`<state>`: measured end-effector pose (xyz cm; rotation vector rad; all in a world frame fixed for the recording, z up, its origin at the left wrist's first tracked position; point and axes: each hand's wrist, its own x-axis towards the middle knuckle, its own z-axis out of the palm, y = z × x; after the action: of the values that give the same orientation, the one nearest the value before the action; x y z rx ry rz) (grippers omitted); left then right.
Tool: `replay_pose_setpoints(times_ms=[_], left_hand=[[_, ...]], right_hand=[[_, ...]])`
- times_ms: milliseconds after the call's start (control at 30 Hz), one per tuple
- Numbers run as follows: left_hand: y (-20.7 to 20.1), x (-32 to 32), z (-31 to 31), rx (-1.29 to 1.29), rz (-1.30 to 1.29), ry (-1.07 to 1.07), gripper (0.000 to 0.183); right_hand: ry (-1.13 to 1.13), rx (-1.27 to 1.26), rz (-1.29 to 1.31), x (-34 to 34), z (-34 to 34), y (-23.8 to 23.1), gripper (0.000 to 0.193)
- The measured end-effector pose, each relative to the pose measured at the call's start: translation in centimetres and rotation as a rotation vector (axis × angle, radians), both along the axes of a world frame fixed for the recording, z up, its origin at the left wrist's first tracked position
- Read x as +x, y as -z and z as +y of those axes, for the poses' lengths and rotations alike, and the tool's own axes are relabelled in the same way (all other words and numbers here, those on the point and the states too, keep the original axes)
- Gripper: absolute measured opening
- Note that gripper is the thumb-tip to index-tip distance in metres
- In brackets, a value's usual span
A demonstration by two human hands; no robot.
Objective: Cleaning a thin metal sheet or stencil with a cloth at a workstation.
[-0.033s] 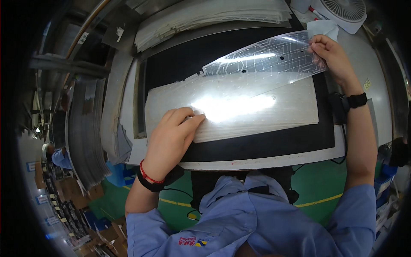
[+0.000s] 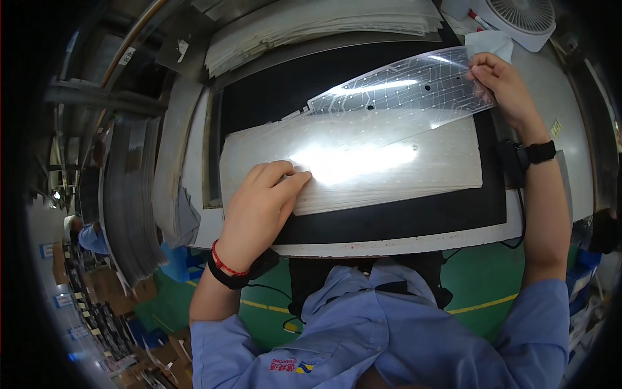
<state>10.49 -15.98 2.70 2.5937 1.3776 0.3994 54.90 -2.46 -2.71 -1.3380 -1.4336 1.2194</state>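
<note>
My right hand (image 2: 508, 91) pinches the far right end of a clear plastic sheet (image 2: 395, 91) printed with silvery circuit lines and dots. This film is lifted and tilted, and its left part runs over a stack of similar thin sheets (image 2: 395, 188). The stack lies on a black mat (image 2: 414, 223), with strong glare on its top. On the left part of the stack rests my left hand (image 2: 256, 207), its fingers curled and the thumb tip pressed near the index finger. Whether a sheet edge lies between those fingertips is hidden.
Another pile of translucent sheets (image 2: 324, 32) lies at the far side of the table. A white fan (image 2: 521, 19) and a white cloth (image 2: 489, 44) are at the far right. Tall stacked sheets (image 2: 129, 194) stand to the left. A black cable (image 2: 522, 220) hangs at the right edge.
</note>
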Motion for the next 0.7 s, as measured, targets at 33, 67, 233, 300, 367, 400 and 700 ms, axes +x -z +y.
replay_pose_setpoints(times_ms=[33,67,233,300,367,400,700], left_hand=[[0.0,-0.1,0.1,-0.005,0.008,0.009,0.029],[0.1,-0.1,0.2,-0.011,0.016,0.018,0.029],[0.1,0.7,0.0,0.000,0.007,-0.024,0.032],[-0.1,0.8,-0.1,-0.033,0.027,-0.029,0.033],[0.2,0.1,-0.2,-0.006,0.029,0.013,0.033],[0.3,-0.5,-0.4,-0.005,0.029,0.015,0.033],[1.2,-2.8,-4.3,-0.212,-0.372,-0.055,0.035]], right_hand=[[-0.004,0.009,-0.004,0.2,0.1,0.0,0.014],[-0.004,0.011,-0.004,0.1,0.1,0.1,0.014],[0.003,0.008,-0.006,-0.1,0.1,0.1,0.013],[-0.002,0.002,0.001,0.0,0.1,0.3,0.013],[-0.006,-0.003,0.007,0.0,0.1,0.2,0.013],[-0.001,-0.006,0.009,-0.2,-0.1,0.1,0.013],[0.000,-0.010,-0.005,-0.5,-0.1,-0.1,0.014]])
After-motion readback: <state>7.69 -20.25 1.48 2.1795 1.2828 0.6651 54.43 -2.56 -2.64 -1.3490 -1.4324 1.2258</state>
